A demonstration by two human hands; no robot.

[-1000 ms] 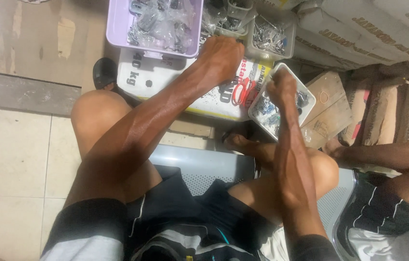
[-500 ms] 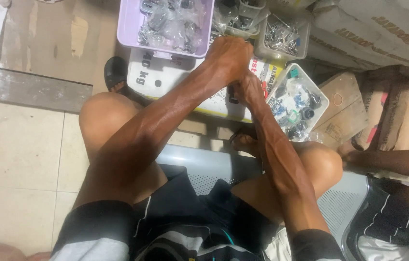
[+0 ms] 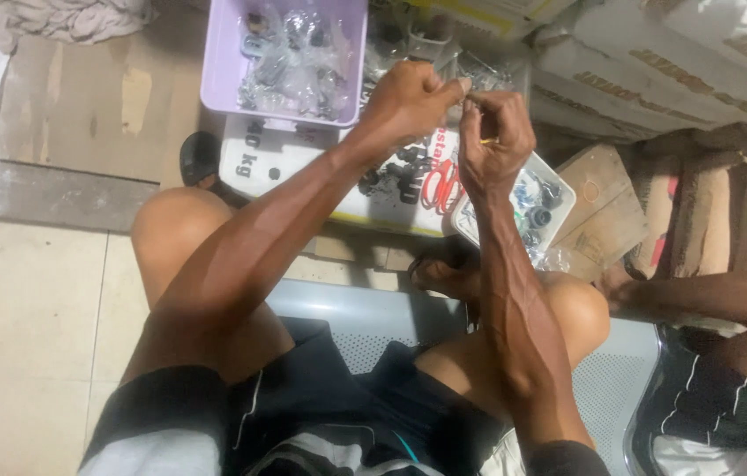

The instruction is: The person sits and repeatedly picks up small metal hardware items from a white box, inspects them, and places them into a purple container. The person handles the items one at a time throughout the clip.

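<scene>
Person sits on grey perforated bench point(image 3: 373, 308), knees apart. Both hands raised, fingertips meeting: left hand point(image 3: 409, 101) & right hand point(image 3: 495, 141) each pinched shut on a small part point(image 3: 469, 88), too tiny to identify. Below/behind: white tray point(image 3: 559, 189) w/ fittings, then lilac bin point(image 3: 224, 70) of bagged hardware.
</scene>
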